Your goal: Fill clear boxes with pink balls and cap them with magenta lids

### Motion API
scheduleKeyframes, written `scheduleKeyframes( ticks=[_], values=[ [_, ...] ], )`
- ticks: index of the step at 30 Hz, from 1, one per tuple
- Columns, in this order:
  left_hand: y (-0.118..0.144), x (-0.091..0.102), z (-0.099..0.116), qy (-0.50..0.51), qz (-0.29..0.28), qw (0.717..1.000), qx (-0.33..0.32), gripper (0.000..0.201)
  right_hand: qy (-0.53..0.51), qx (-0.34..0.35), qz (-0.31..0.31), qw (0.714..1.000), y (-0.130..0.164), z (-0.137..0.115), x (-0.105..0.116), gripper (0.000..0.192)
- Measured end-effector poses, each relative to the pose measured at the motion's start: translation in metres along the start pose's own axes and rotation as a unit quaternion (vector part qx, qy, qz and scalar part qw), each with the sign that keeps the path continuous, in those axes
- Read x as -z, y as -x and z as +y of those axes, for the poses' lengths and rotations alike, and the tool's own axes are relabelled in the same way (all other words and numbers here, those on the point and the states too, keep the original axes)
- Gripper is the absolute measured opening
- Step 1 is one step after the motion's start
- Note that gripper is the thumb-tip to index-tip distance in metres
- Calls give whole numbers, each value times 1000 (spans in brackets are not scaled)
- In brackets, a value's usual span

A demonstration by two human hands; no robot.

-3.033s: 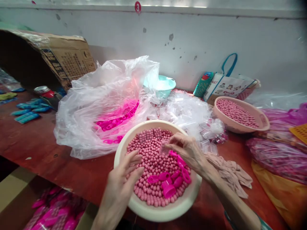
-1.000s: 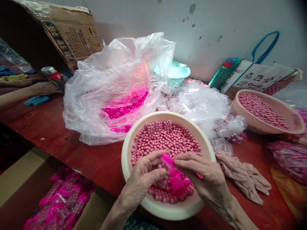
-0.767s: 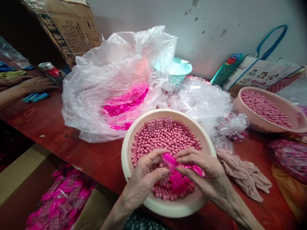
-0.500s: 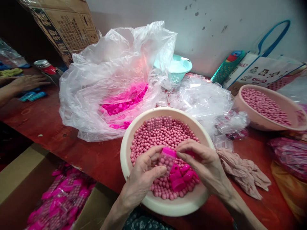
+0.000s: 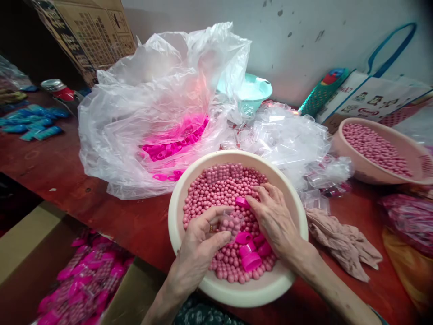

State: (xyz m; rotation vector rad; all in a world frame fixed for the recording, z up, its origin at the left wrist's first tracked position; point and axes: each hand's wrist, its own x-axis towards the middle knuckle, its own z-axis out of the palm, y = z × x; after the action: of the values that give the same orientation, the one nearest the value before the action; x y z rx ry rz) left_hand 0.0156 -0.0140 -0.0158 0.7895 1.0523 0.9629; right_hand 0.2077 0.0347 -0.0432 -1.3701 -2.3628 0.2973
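My left hand (image 5: 199,243) grips a small clear plastic container (image 5: 231,224) filled with pink beads, thumb and fingers round its sides. My right hand (image 5: 279,221) is bent over the beads inside the cream basin (image 5: 176,189). At its thumb and fingertips is a bright pink plastic cap (image 5: 241,202), apart from the container; part of the grip is hidden behind the hand. Several more pink plastic pieces (image 5: 250,258) lie on the pink beads (image 5: 216,195) between the hands. Filled clear containers (image 5: 223,173) rest on the beads at the far side.
A big clear bag (image 5: 111,122) holding pink caps stands behind left. Empty clear containers (image 5: 284,140) are heaped behind right, near a pink bead basin (image 5: 341,158). A cloth (image 5: 341,239) lies at right. An open carton (image 5: 131,289) of filled pink-capped containers sits lower left.
The pink cap has come off the container's top and moved up and away with my right hand, which is lower over the beads. Another person's hands at far left have gone from view.
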Motion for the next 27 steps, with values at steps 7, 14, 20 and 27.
scheduleKeyframes(
  ticks=[7, 14, 20, 27],
  values=[
    [-1, -1, 0, 46, 2, 999, -17, 32, 29, 88, -47, 995, 34, 9, -10, 52],
    [-2, -4, 5, 78, 10, 997, -12, 33, -122, -14, -26, 992, 11, 10, -16, 22],
    [-1, -4, 6, 32, 8, 999, -3, 29, -354, -145, -41, 923, -21, -18, 19, 18],
    [-1, -2, 6, -12, -51, 999, -10, 36, -521, -123, -89, 840, -22, -43, 25, 10]
  ],
)
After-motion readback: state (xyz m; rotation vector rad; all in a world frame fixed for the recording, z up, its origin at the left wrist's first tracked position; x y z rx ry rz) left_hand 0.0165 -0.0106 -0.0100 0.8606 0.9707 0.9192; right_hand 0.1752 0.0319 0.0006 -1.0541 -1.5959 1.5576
